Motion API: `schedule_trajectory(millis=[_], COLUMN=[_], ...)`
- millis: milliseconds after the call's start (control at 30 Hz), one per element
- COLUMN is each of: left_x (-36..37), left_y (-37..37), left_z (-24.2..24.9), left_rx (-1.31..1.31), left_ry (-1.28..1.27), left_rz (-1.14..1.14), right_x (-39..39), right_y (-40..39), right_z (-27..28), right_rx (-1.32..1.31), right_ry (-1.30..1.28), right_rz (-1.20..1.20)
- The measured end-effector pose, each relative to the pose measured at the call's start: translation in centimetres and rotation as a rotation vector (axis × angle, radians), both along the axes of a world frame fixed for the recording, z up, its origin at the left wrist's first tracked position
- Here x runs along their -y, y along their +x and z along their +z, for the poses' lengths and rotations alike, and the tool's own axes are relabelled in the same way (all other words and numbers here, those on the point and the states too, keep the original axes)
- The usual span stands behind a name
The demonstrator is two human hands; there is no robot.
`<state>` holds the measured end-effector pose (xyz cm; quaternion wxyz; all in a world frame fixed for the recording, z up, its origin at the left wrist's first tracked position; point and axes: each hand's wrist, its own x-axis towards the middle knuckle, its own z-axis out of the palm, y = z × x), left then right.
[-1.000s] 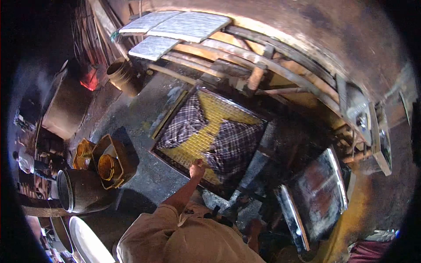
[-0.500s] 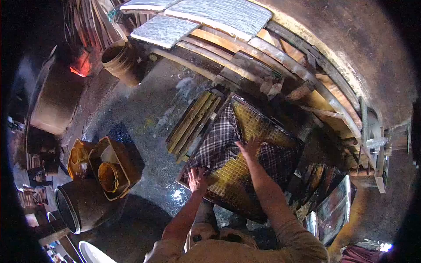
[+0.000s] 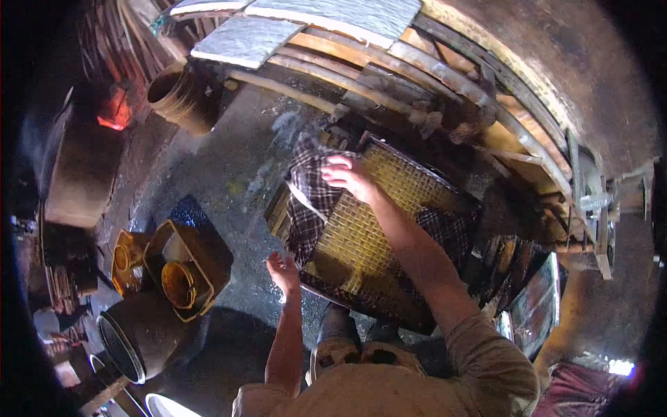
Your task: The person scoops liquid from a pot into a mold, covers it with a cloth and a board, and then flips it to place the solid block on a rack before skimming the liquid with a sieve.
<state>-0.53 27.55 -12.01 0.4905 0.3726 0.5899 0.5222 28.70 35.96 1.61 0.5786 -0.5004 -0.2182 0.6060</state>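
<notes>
A yellow woven panel (image 3: 368, 215) in a dark square frame lies in front of me. A dark checked cloth (image 3: 306, 187) bunches over its left edge, partly above stacked wooden slats (image 3: 279, 212). More checked cloth (image 3: 448, 233) covers the panel's right corner. My right hand (image 3: 349, 178) is over the panel's upper left part, beside the bunched cloth, fingers extended and apart. Just left of the cloth's lower end, my left hand (image 3: 283, 272) is open with its fingers spread. Whether either hand touches the cloth is unclear.
Orange tubs (image 3: 182, 271) and a dark barrel (image 3: 146, 333) stand at the left. A brown bucket (image 3: 179, 97) is at the upper left, near a glowing red spot (image 3: 117, 111). Pale slabs (image 3: 246, 42) rest on a timber rack (image 3: 438, 76) across the top.
The left part of the checked cloth has shifted off the panel toward the left, baring more yellow weave. My right hand has moved up and left; my left hand has moved left off the panel.
</notes>
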Motion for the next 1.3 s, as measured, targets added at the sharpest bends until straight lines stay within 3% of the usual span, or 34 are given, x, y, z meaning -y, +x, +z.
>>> schedule_trajectory(millis=[33, 67, 133, 167, 200, 233, 267, 300, 367, 467, 500, 533, 600, 633, 767, 800, 833, 867, 900, 933, 967, 1000, 1033, 1067, 1133, 1167, 1200, 1233, 1267, 1300], left_x=[0.3, 0.8, 2.1, 2.4, 2.9, 3.6, 4.1, 4.4, 5.0, 4.4, 3.7, 3.3, 3.4, 3.6, 1.6, 1.1, -2.0, -4.9, -7.4, -3.0, 2.7, 3.7, 7.7, 9.8, 18.7, 20.8, 23.6, 24.4, 27.0, 29.2], left_y=[1.6, 2.7, 4.9, 5.7, 6.1, 6.3, 6.5, 6.7, 6.0, 5.3, 5.4, 5.8, 7.3, 7.6, 7.5, 7.9, 7.2, 6.6, 6.1, 10.0, 14.9, 17.4, 20.9, 23.7, 27.5, 29.9, 31.1, 32.9, 32.8, 32.2], left_z=[2.9, 4.5, 4.3, 5.6, 5.0, 3.8, 3.1, 4.5, 3.3, 3.2, 2.0, 1.3, 4.3, 4.3, 2.5, 3.3, -0.7, -4.4, -7.5, 1.4, 13.8, 12.3, 16.4, 12.1, 24.7, 26.0, 30.5, 32.2, 39.1, 43.3], left_rx=[-0.755, -0.769, -0.556, -0.684, -0.676, -0.801, -0.923, -0.946, -1.013, -1.199, -1.111, -1.020, -0.924, -0.685, -0.999, -1.050, -1.391, -1.693, -1.750, -1.662, -1.564, -1.705, -1.700, -1.301, -0.846, -0.748, -0.572, -0.417, -0.598, -0.281], left_ry=[0.208, 0.298, 0.284, 0.219, 0.228, 0.387, 0.554, 0.394, 0.464, 0.605, 0.636, 0.663, 0.766, 0.497, 0.516, 0.484, 0.517, 0.693, 0.887, 0.619, 0.381, 0.795, 0.878, 1.053, 0.566, 0.758, 0.871, 0.600, 0.530, 0.428], left_rz=[-0.181, -0.299, -0.512, -0.702, -0.730, -0.755, -0.770, -0.852, -0.953, -1.094, -1.017, -0.943, -0.905, -0.840, -0.590, -0.514, -0.869, -1.307, -1.697, -1.672, -1.605, -1.901, -1.970, -1.706, -1.613, -1.608, -1.566, -1.696, -1.693, -1.660], right_x=[1.2, 3.7, 10.4, 14.6, 18.7, 22.9, 26.1, 28.8, 32.2, 32.9, 32.4, 32.2, 33.2, 35.2, 48.7, 51.7, 54.7, 55.9, 57.0, 58.1, 60.4, 62.1, 62.7, 62.7, 62.2, 62.0, 61.8, 61.8, 62.0, 62.3], right_y=[2.1, 4.9, 8.0, 7.8, 7.5, 6.5, 4.6, 2.9, 0.5, 1.4, 2.6, 4.3, 7.2, 8.3, 7.8, 5.9, 4.0, 0.8, -2.6, -5.4, -8.3, -9.7, -9.7, -10.1, -10.3, -9.5, -8.6, -7.6, -6.6, -6.1], right_z=[-2.3, -6.0, -6.8, -6.6, -6.2, -7.7, -7.3, -7.0, -7.3, -8.4, -8.9, -8.8, -7.9, -6.7, -3.0, -3.9, -4.8, -4.7, -4.5, -7.7, -14.9, -19.7, -19.5, -18.5, -14.8, -12.4, -10.1, -7.6, -5.2, -2.5], right_rx=[0.470, 0.933, 1.293, 1.430, 1.559, 1.639, 1.623, 1.613, 1.601, 1.529, 1.458, 1.349, 1.069, 0.924, 0.507, 0.531, 0.539, 1.054, 1.579, 1.321, 1.147, 0.975, 0.969, 0.900, 0.772, 0.744, 0.713, 0.222, -0.271, -0.269], right_ry=[-0.040, -0.103, -0.500, -0.621, -0.744, -0.801, -0.786, -0.764, -0.724, -0.688, -0.669, -0.638, -0.530, -0.446, -0.002, -0.177, -0.354, -0.696, -1.043, -0.890, -0.923, -0.946, -0.926, -0.802, -0.562, -0.495, -0.430, -0.397, -0.346, -0.334], right_rz=[0.125, 0.240, 0.435, 0.514, 0.607, 0.645, 0.586, 0.529, 0.457, 0.287, 0.190, 0.056, -0.364, -0.628, -1.529, -1.570, -1.599, -1.300, -1.037, -1.192, -1.152, -1.104, -1.111, -1.050, -0.925, -0.900, -0.874, -0.954, -0.994, -1.003])
